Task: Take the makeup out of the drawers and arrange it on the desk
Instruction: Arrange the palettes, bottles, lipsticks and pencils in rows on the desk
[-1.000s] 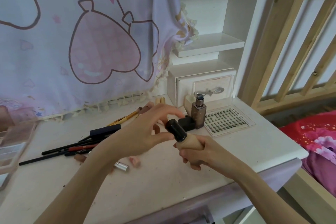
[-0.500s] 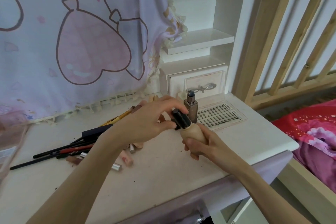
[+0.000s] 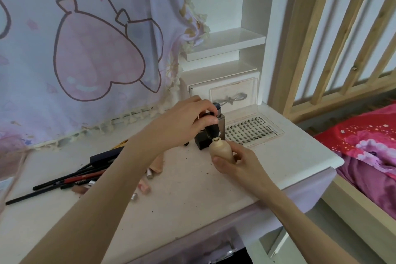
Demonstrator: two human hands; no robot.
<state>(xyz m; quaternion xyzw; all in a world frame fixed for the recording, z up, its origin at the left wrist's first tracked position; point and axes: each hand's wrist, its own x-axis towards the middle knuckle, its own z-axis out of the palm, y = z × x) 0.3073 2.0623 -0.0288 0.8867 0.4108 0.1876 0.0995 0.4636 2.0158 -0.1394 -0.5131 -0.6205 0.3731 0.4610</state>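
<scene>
Behind the bench [image 3: 192, 195] hangs a pale lilac cloth [image 3: 85, 38] printed with pink heart balloons and bows, its fringed hem brushing the back edge from nine to eleven o'clock. White shelving [image 3: 225, 45] rises at twelve o'clock, with a small drawer [image 3: 222, 94] at its foot that carries a bow-shaped handle. A wooden slatted bed frame [image 3: 342, 49] fills two o'clock, and red and pink floral bedding [image 3: 368, 148] lies at three o'clock. The bench top is off-white, dusted with dark specks, with a lilac front edge.

A clear lash tray [image 3: 250, 130] lies flat at one o'clock, just in front of the drawer. Dark pencils [image 3: 64, 180] lie fanned in a loose heap at nine o'clock, with a dark flat case [image 3: 105, 155] behind them and a few small pink tubes [image 3: 143, 186] near the left forearm. A brown pump bottle [image 3: 221, 122] stands upright beside the lash tray, a black block [image 3: 201, 142] just to its left.

Near centre, the right hand [image 3: 237, 163] grips the beige foundation bottle [image 3: 220, 150], held upright above the bench, its neck uncovered. The left hand [image 3: 184, 126] pinches the black cap [image 3: 211, 128] with curled fingers just over that neck; whether cap and neck touch I cannot tell.
</scene>
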